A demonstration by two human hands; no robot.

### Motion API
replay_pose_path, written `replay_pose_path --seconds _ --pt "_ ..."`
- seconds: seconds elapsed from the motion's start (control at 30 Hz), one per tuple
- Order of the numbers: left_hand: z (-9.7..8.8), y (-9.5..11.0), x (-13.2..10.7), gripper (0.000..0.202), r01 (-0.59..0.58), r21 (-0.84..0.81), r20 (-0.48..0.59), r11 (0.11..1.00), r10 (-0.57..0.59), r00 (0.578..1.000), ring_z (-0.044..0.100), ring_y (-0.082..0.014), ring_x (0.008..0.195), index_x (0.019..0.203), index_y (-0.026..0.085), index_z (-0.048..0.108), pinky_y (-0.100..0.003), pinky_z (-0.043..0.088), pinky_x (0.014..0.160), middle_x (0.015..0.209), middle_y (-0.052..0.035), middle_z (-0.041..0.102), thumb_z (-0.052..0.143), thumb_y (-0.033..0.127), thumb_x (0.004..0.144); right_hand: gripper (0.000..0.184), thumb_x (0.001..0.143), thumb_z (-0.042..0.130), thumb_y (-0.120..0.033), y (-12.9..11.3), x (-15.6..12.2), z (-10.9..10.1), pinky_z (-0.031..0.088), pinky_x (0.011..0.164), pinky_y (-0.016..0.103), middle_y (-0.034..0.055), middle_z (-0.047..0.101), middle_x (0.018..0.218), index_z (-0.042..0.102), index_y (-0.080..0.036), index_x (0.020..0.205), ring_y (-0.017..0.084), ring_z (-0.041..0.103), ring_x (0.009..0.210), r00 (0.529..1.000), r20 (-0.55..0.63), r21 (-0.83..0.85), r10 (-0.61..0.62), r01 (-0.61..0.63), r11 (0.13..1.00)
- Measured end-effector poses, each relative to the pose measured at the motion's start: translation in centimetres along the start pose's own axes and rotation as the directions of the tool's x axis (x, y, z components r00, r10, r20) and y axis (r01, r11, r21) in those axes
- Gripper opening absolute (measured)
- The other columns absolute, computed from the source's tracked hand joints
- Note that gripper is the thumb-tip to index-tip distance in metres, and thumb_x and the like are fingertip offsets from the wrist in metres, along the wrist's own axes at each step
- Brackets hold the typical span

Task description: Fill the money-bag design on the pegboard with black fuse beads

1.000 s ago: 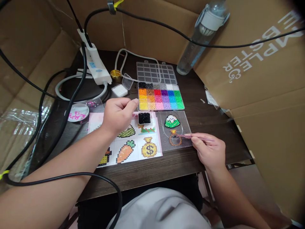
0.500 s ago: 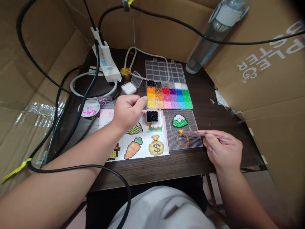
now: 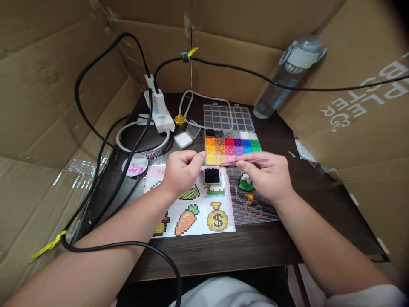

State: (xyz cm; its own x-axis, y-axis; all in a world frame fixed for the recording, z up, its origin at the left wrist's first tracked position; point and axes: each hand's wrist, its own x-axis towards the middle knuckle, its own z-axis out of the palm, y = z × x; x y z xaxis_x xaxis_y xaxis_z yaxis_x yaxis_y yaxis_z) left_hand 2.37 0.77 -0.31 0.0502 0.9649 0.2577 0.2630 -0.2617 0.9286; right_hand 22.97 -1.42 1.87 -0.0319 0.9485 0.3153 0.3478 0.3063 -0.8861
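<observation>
My left hand (image 3: 183, 172) is closed, thumb and finger pinching the edge of a small clear hinged box at its raised lid. Black fuse beads (image 3: 212, 175) fill that box, above the printed pattern sheet (image 3: 188, 209). In my right hand (image 3: 266, 175) are pink tweezers (image 3: 230, 163), their tips close to the box's lid. Partly behind the right hand lies a clear pegboard (image 3: 238, 213). It carries a green and white bead figure (image 3: 246, 182) and an orange bead outline of a money bag (image 3: 254, 209).
Behind stands a compartment box of coloured beads (image 3: 238, 143) with its lid open. Left are a white dish of pink beads (image 3: 135, 165), a small box of white beads (image 3: 183, 139) and a power strip (image 3: 161, 111). A bottle (image 3: 284, 81) leans at the back; black cables (image 3: 128, 245) cross my left arm.
My right hand has moved left and away from me, taking the tweezers from the money bag outline to beside the small box. The left hand keeps its pinch. The camera view has tilted up.
</observation>
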Motion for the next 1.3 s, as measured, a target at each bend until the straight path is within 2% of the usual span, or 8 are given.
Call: replay_pose_path --seconds 0.13,0.47,1.3 --pt "0.1 0.0 0.0 0.048 0.015 0.005 0.006 1.0 -0.015 1.0 0.025 -0.0074 0.044 0.042 0.018 0.032 -0.025 0.021 0.043 0.043 0.0043 0.026 0.056 0.031 0.081 0.008 0.079 0.071 -0.02 1.0 -1.0 0.8 0.065 0.072 0.031 0.0019 0.08 0.081 0.078 -0.022 0.078 0.019 0.077 0.075 0.997 0.063 -0.018 0.032 -0.031 0.999" --pt "0.1 -0.2 -0.1 0.048 0.025 0.021 -0.001 0.999 -0.025 1.0 0.025 -0.0065 0.045 0.043 0.017 0.032 -0.024 0.021 0.042 0.044 0.0045 0.025 0.056 0.031 0.082 0.009 0.081 0.07 -0.022 1.5 -1.3 1.2 0.064 0.073 0.032 0.0033 0.08 0.083 0.079 -0.022 0.08 0.019 0.077 0.077 0.991 0.109 0.027 0.073 -0.076 0.997" --pt "0.1 -0.1 -0.1 0.047 0.021 0.006 0.001 1.0 -0.021 1.0 0.024 -0.0062 0.045 0.043 0.017 0.031 -0.024 0.021 0.042 0.044 0.0044 0.025 0.056 0.03 0.081 0.007 0.079 0.071 -0.02 1.5 -1.3 1.1 0.064 0.07 0.029 0.0029 0.08 0.08 0.078 -0.021 0.079 0.018 0.077 0.074 0.99 0.111 -0.009 0.083 -0.083 0.997"
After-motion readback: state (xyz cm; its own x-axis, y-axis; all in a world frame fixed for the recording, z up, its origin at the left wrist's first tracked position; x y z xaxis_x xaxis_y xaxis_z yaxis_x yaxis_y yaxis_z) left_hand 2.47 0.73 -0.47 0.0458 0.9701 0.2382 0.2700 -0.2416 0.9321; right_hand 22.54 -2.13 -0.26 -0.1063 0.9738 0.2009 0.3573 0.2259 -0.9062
